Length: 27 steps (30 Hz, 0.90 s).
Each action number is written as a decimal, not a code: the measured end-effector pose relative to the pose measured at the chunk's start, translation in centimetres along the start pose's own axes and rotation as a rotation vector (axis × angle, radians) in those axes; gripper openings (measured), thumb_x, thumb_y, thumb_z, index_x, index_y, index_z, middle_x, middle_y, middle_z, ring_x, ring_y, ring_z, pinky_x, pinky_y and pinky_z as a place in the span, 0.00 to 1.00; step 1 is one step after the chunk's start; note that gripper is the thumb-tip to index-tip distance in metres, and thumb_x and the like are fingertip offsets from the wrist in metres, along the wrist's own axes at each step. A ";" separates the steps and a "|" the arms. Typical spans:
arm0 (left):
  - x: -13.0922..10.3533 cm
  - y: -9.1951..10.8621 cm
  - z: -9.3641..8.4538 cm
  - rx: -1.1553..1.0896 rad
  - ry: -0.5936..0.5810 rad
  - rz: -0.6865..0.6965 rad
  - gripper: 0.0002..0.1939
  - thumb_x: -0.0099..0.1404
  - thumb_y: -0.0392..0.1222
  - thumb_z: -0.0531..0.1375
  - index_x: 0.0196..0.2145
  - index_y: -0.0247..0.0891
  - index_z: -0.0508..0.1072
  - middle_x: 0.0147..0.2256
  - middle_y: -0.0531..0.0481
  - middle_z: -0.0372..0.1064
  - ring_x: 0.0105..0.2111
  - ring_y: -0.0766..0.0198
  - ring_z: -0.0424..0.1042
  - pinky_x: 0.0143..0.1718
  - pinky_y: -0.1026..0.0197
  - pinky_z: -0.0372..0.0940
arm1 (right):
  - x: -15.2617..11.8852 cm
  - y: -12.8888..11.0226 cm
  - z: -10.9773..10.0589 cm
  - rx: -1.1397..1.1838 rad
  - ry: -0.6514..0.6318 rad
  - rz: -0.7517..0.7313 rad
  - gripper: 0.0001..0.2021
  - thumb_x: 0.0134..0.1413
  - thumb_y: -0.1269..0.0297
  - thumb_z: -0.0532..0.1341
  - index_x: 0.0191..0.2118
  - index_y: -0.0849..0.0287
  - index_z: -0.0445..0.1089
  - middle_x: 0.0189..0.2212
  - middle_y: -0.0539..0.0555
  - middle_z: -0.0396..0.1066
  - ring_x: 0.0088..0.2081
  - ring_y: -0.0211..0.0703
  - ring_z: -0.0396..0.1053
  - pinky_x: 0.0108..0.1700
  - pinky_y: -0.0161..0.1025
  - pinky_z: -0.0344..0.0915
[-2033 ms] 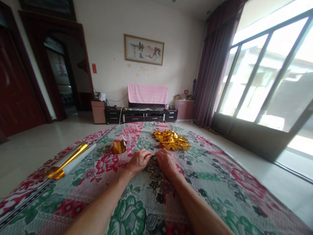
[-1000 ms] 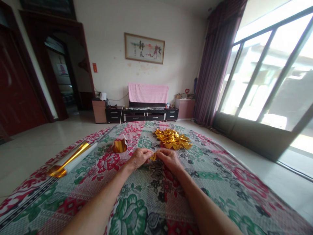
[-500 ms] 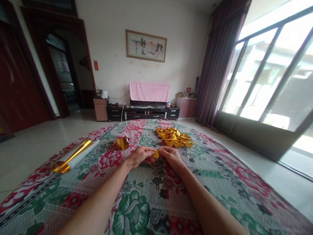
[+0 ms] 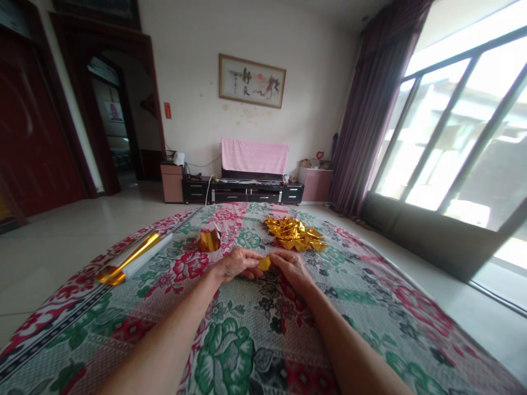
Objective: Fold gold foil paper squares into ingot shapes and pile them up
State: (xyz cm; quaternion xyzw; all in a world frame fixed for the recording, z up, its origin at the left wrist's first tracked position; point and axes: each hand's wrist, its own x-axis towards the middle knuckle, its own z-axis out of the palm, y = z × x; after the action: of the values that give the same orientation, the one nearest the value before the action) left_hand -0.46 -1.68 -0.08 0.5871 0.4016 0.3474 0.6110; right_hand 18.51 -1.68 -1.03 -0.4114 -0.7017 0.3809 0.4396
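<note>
Left hand point(image 4: 240, 264) and right hand point(image 4: 290, 267) both pinched nearly closed on opposite sides of foil point(image 4: 264, 264), likely to keep its small shape steady between fingertips, just above cloth point(image 4: 230, 351), near side of pile point(image 4: 294, 235).

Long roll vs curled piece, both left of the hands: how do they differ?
The roll is long and slim; the curled piece is short and compact.
The roll shows a broad white part beside its gold strip; the curled piece shows mostly gold.
The roll lies farther from the left hand than the curled piece.
Both have shiny gold surfaces and rest on the flowered cloth.
</note>
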 end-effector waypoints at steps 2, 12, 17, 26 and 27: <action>-0.1 0.1 -0.1 0.003 -0.029 -0.001 0.21 0.48 0.41 0.63 0.42 0.31 0.73 0.35 0.42 0.74 0.30 0.64 0.74 0.24 0.69 0.63 | 0.0 0.3 0.1 0.000 -0.001 -0.020 0.16 0.49 0.54 0.55 0.27 0.62 0.72 0.21 0.49 0.64 0.24 0.34 0.57 0.27 0.30 0.55; 0.0 0.0 -0.2 0.092 -0.051 0.043 0.18 0.50 0.37 0.59 0.40 0.33 0.74 0.36 0.43 0.74 0.30 0.64 0.74 0.23 0.70 0.61 | -0.1 -0.1 0.3 -0.071 0.050 -0.063 0.15 0.49 0.56 0.55 0.24 0.61 0.71 0.21 0.49 0.66 0.24 0.35 0.60 0.28 0.31 0.57; -0.2 0.4 0.0 0.096 -0.038 0.010 0.19 0.47 0.33 0.56 0.38 0.32 0.74 0.31 0.44 0.75 0.26 0.67 0.73 0.20 0.72 0.59 | -0.3 -0.5 0.3 -0.159 0.056 -0.098 0.15 0.50 0.57 0.54 0.24 0.61 0.71 0.21 0.50 0.67 0.25 0.36 0.61 0.29 0.32 0.57; 0.6 0.3 0.6 0.057 0.128 -0.053 0.18 0.46 0.33 0.53 0.37 0.31 0.73 0.31 0.45 0.74 0.24 0.66 0.73 0.19 0.71 0.60 | -0.7 -1.7 0.7 -0.227 0.103 -0.159 0.15 0.51 0.58 0.53 0.27 0.61 0.73 0.23 0.51 0.69 0.27 0.39 0.63 0.28 0.32 0.56; 0.5 0.4 0.7 0.052 0.133 -0.052 0.17 0.47 0.33 0.54 0.36 0.31 0.73 0.31 0.44 0.74 0.25 0.66 0.73 0.20 0.71 0.60 | -0.8 -1.9 0.8 -0.232 0.119 -0.162 0.15 0.51 0.59 0.53 0.26 0.61 0.73 0.23 0.51 0.68 0.26 0.39 0.62 0.28 0.32 0.56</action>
State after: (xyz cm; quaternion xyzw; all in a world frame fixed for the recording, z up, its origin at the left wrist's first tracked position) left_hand 0.39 -1.46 0.26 0.5677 0.4654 0.3590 0.5764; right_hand 17.58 -3.25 0.14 -0.4231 -0.7446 0.2357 0.4593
